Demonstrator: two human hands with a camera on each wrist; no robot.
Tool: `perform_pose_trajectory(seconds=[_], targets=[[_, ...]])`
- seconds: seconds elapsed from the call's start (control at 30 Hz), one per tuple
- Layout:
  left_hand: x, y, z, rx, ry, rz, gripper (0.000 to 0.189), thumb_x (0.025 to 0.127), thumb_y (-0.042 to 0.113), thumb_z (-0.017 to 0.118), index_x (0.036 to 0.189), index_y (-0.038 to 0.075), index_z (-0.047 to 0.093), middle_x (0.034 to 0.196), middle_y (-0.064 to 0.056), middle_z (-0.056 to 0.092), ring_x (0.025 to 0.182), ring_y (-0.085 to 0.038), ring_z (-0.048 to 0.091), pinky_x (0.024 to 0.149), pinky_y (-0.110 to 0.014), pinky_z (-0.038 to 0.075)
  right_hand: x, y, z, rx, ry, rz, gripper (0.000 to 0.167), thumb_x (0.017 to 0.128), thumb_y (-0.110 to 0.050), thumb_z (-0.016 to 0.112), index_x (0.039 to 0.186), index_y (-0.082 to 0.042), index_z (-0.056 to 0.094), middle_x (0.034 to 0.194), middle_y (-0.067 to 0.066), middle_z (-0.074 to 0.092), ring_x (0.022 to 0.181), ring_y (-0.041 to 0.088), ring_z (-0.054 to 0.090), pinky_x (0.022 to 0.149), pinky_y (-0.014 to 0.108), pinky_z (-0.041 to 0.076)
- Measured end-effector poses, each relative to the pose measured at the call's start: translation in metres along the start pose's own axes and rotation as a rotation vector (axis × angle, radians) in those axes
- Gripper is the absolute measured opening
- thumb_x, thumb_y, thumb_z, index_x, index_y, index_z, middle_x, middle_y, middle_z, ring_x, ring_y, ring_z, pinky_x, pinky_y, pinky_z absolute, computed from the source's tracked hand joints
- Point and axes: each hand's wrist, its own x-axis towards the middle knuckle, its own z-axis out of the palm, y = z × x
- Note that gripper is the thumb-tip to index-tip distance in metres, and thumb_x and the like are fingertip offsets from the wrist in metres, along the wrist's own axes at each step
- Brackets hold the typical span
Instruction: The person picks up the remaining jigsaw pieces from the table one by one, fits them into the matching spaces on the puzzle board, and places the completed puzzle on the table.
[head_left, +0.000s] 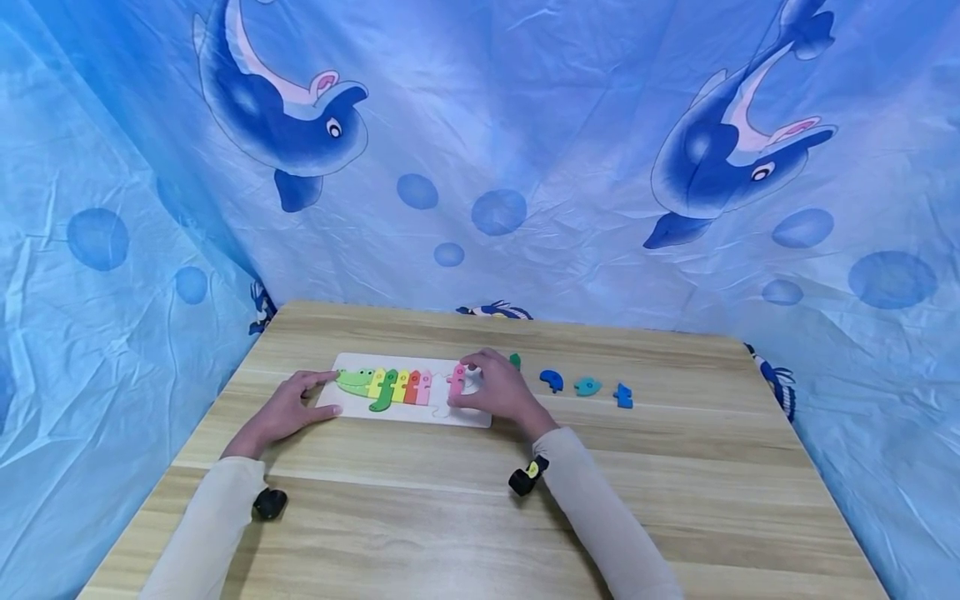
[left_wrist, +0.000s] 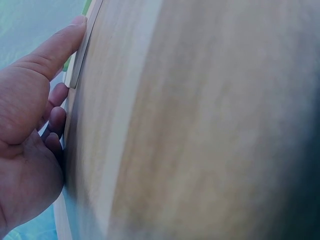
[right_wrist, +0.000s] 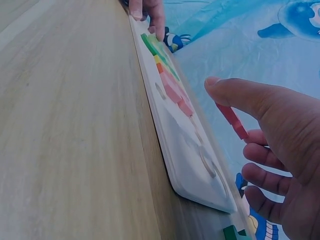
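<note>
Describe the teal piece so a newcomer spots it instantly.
On the wooden table, find the white puzzle board. Beyond its right end in the head view, the teal piece lies between a dark blue piece and a lighter blue piece; its greener tint sets it apart from both.

Left hand (head_left: 287, 408) spread, right hand (head_left: 504, 389) pinching

white crocodile board (head_left: 474, 417): flat, part-filled | pink piece (head_left: 456, 382): held above its unfilled part
</note>
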Motion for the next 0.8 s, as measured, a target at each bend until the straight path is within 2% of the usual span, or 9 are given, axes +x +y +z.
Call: perform_pose_trajectory(seconds=[0.27, 0.47, 0.63, 0.8], targets=[[0.001, -0.001, 0.000, -0.007, -0.001, -0.002, 0.073, 0.089, 0.033, 0.081, 0.149, 0.003, 0.051, 0.146, -0.029, 0.044, 0.137, -0.051, 0.036, 0.110, -0.069, 0.031, 0.009, 0.000, 0.008, 0.012, -0.003, 0.009, 0.070, 0.075, -0.053, 0.088, 0.133, -0.019, 0.068, 0.119, -0.002, 0.062, 0.104, 0.015, 0.057, 0.090, 0.034, 0.054], [0.000, 0.001, 0.001, 0.001, -0.002, -0.018, 0.074, 0.089, 0.034, 0.081, 0.149, 0.003, 0.050, 0.146, -0.029, 0.043, 0.138, -0.052, 0.036, 0.110, -0.069, 0.030, 0.013, -0.002, 0.013, 0.016, -0.008, -0.017, 0.071, 0.075, -0.054, 0.087, 0.134, -0.018, 0.067, 0.119, -0.002, 0.061, 0.103, 0.015, 0.057, 0.091, 0.034, 0.054], [0.000, 0.002, 0.001, -0.002, -0.002, -0.025, 0.074, 0.089, 0.034, 0.081, 0.149, 0.003, 0.050, 0.146, -0.030, 0.043, 0.137, -0.052, 0.036, 0.110, -0.070, 0.030, 0.014, -0.003, 0.016, 0.033, -0.017, -0.027, 0.073, 0.074, -0.055, 0.088, 0.133, -0.017, 0.068, 0.116, -0.002, 0.060, 0.099, 0.014, 0.055, 0.088, 0.030, 0.052], [0.000, 0.000, 0.001, -0.006, 0.004, -0.005, 0.073, 0.089, 0.032, 0.081, 0.148, 0.002, 0.051, 0.146, -0.029, 0.044, 0.137, -0.052, 0.036, 0.110, -0.069, 0.031, 0.015, -0.004, 0.020, 0.044, -0.021, -0.043, 0.073, 0.074, -0.055, 0.088, 0.133, -0.017, 0.068, 0.113, -0.001, 0.060, 0.095, 0.013, 0.054, 0.084, 0.028, 0.051]])
